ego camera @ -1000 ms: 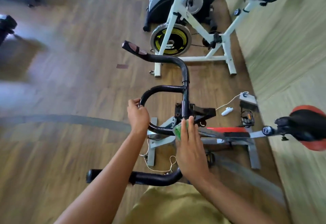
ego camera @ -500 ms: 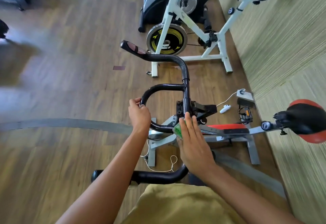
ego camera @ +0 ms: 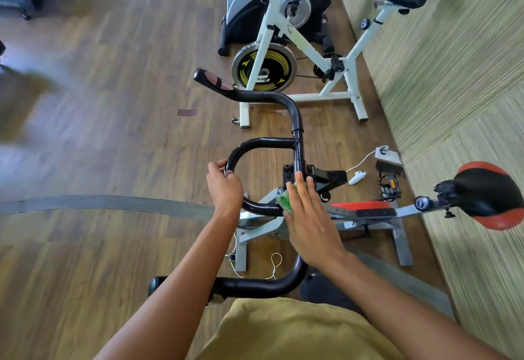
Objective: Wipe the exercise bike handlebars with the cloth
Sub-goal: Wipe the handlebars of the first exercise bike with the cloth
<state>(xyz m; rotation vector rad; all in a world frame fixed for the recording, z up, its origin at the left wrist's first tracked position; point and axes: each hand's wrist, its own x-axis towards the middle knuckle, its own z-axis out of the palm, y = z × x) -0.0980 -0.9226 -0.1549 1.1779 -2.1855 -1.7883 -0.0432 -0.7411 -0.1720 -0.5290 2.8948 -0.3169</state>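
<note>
- Handlebars [ego camera: 297, 121] of black tube stand in front of the person, over a wooden floor [ego camera: 113, 133].
- Left hand [ego camera: 225, 186] grasps the inner loop, fingers curled round it.
- Right hand [ego camera: 310, 218], fingers straight, presses the cloth [ego camera: 285, 201] (green, mostly hidden) onto the bar beside the centre stem.
</note>
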